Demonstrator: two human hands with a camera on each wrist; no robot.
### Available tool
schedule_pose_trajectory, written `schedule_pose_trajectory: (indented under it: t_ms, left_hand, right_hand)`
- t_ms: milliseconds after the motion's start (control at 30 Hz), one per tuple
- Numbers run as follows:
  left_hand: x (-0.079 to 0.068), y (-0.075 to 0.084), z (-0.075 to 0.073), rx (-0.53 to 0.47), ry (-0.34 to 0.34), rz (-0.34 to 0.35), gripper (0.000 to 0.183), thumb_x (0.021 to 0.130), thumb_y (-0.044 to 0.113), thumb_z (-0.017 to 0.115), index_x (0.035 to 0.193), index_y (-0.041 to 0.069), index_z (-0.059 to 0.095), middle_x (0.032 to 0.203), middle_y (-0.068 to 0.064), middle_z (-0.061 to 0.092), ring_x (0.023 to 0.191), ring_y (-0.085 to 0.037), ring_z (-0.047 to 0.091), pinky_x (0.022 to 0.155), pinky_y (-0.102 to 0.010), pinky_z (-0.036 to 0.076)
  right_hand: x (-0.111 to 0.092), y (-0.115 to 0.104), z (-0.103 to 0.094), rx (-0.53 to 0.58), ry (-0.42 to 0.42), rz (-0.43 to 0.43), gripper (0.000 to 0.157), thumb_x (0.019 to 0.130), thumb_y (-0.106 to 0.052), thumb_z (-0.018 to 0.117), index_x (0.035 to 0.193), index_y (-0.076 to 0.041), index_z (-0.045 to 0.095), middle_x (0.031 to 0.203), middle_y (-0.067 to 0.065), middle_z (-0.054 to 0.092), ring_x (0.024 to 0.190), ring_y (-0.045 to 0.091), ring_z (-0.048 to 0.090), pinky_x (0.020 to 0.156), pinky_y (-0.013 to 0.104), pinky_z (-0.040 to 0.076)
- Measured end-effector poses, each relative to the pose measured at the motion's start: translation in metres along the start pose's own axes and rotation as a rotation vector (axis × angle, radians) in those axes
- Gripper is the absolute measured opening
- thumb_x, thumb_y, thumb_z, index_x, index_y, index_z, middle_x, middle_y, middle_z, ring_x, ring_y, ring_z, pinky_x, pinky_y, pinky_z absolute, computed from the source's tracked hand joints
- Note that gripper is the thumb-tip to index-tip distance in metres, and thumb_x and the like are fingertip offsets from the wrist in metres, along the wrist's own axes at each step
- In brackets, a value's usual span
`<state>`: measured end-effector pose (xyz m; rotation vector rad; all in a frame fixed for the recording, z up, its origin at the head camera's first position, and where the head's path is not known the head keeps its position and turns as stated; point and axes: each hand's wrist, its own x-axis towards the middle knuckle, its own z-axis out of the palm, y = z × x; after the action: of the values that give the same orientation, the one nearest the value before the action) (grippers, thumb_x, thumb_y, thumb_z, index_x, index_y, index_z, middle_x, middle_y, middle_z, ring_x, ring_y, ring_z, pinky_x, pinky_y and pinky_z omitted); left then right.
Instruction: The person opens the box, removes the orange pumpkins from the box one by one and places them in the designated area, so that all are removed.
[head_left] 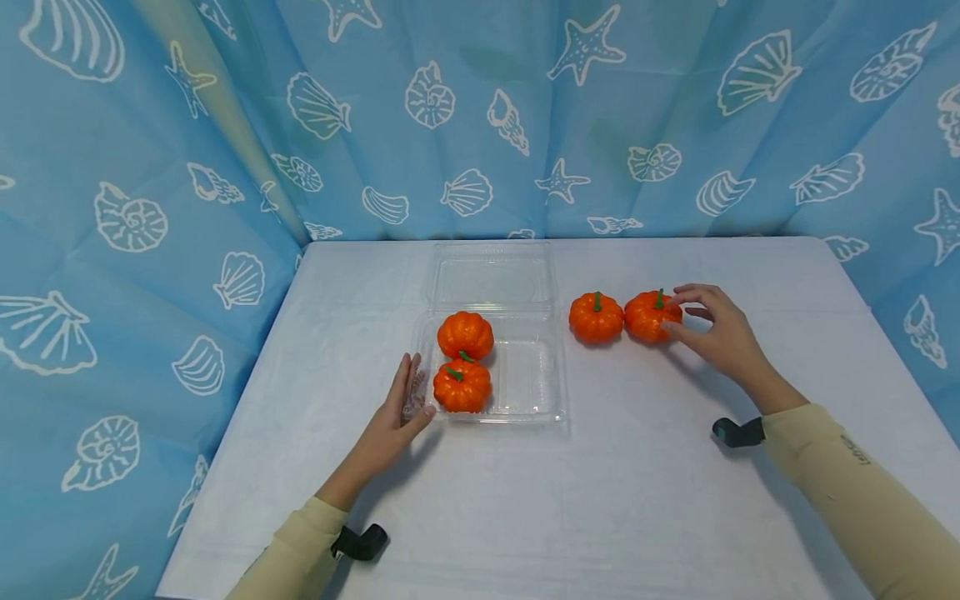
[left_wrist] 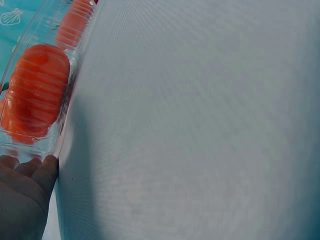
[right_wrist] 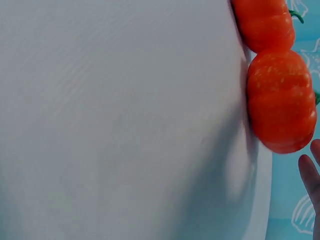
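White table (head_left: 600, 500), pale and lightly creased, taking up most of the near ground. Blue curtain (head_left: 510, 133) hangs along the far edge and down both sides, printed with white shells and starfish. Soft shadows fall under both arms.

Clear plastic box (head_left: 528, 371) left of centre on the table, open; its lid (head_left: 491, 279) lies folded back on the far side. Two orange pumpkins with green stems sit in the left part of the box: the far pumpkin (head_left: 465, 333) and the near pumpkin (head_left: 462, 387), one against the other. Two more on the table right of the box, side by side: the inner pumpkin (head_left: 596, 321) and the outer pumpkin (head_left: 648, 318).

Left arm in from near left, tan sleeve (head_left: 288, 550), black wrist mount (head_left: 362, 543). Left hand (head_left: 388, 429) against the box's left wall, fingers extended along it, thumb apart at the near left corner; nothing gripped.

Right arm in from near right, tan as well, a second black mount (head_left: 738, 432) at the wrist. Right hand (head_left: 716, 337) at the right side of the outer pumpkin, fingers bent lightly, thumb spread from them. Right wrist view shows two fingertips just off the skin; whether the others touch, cannot tell.
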<state>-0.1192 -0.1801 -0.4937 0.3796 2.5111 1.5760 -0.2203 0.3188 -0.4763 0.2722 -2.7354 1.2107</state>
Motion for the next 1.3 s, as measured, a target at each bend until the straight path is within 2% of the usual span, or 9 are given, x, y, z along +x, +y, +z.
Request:
schedule_pose_trajectory:
  t_ms: [300,500,767,1000,1133,1300]
  left_hand:
    - [0.000,-0.003,0.000,-0.010,0.004,-0.009,0.092,0.102,0.020,0.064,0.165,0.013,-0.003,0.171,0.000,0.012,0.155,-0.025,0.019,0.120,-0.053,0.023]
    - [0.000,-0.003,0.000,-0.012,0.001,-0.002,0.092,0.102,0.019,0.064,0.165,0.013,-0.003,0.171,-0.003,0.012,0.154,-0.026,0.020,0.118,-0.053,0.026]
    - [0.003,-0.001,0.000,0.014,-0.005,-0.014,0.092,0.102,0.021,0.064,0.165,0.013,-0.002,0.171,-0.003,0.014,0.154,-0.026,0.022,0.119,-0.052,0.026]
    - [0.002,-0.001,-0.001,0.004,0.000,-0.001,0.092,0.102,0.017,0.064,0.164,0.012,-0.003,0.171,-0.005,0.012,0.154,-0.028,0.022,0.117,-0.053,0.027]
    - [0.001,-0.001,-0.001,0.004,0.002,-0.013,0.092,0.102,0.019,0.064,0.165,0.012,-0.003,0.171,-0.004,0.012,0.154,-0.027,0.022,0.118,-0.053,0.027]
    - [0.001,0.000,-0.001,0.006,-0.003,-0.017,0.092,0.102,0.020,0.063,0.165,0.012,-0.003,0.171,-0.003,0.012,0.154,-0.027,0.021,0.118,-0.053,0.026]
  right_hand:
    - [0.007,-0.025,0.003,-0.022,0.019,-0.064,0.032,0.091,-0.016,0.078,0.119,-0.004,0.066,0.137,0.015,0.054,0.131,0.036,0.046,0.104,0.066,0.042]
    - [0.011,-0.045,0.011,0.004,-0.008,-0.125,0.031,0.091,-0.008,0.077,0.119,-0.002,0.065,0.135,0.014,0.056,0.131,0.036,0.047,0.105,0.064,0.041]
    - [0.014,-0.068,0.027,0.020,-0.060,-0.174,0.027,0.090,-0.011,0.078,0.114,-0.005,0.068,0.133,0.012,0.058,0.129,0.034,0.050,0.105,0.062,0.043]
    - [0.027,-0.093,0.046,0.033,-0.183,-0.282,0.027,0.088,-0.009,0.080,0.114,-0.007,0.069,0.129,0.009,0.061,0.124,0.029,0.053,0.105,0.056,0.046]
    - [0.033,-0.110,0.057,0.000,-0.266,-0.296,0.029,0.090,-0.016,0.079,0.117,-0.014,0.070,0.129,0.005,0.061,0.122,0.029,0.056,0.103,0.053,0.049]
    - [0.043,-0.129,0.066,0.024,-0.383,-0.300,0.034,0.091,-0.020,0.079,0.122,-0.012,0.069,0.127,0.006,0.062,0.120,0.031,0.058,0.101,0.052,0.051]
